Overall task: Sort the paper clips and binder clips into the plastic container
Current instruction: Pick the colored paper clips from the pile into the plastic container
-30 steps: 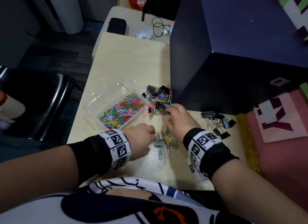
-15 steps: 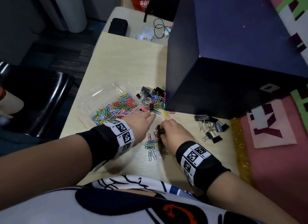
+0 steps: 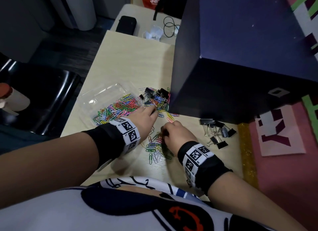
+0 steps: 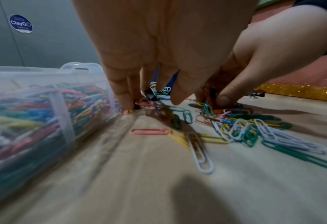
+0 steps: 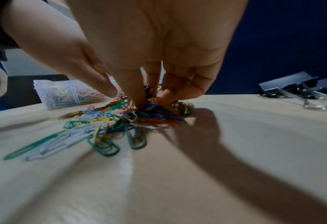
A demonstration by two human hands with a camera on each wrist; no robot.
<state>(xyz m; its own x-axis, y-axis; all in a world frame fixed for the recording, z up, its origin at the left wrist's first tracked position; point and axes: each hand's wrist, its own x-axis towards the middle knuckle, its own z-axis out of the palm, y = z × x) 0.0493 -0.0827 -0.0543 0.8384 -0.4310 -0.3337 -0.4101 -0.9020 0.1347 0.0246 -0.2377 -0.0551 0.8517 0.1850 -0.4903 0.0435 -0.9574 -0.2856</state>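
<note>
Paper clips (image 3: 155,149) lie loose nearest – the right hand (image 3: 177,135) pinches a bunch of them; left hand (image 3: 146,118), fingers extended, touches the mixed pile (image 3: 157,99). Beyond, the plastic container (image 3: 103,96) holds many clips; binder clips (image 3: 217,132) wait outside – roughly halfway

Head view: from above, facing forward and down over the pale table (image 3: 130,62), both wrists in frame, mid distance. Left wrist view: low over the tabletop, looking along the left hand (image 4: 159,45) past its fingertips, very near, with the plastic container (image 4: 44,106) close on its left. Right wrist view: equally low and near, looking along the right hand (image 5: 155,45). Shared by all three: the loose paper clips (image 3: 154,150) between the hands, the container and the table surface; binder clips (image 5: 300,89) shared by head and right wrist views.
</note>
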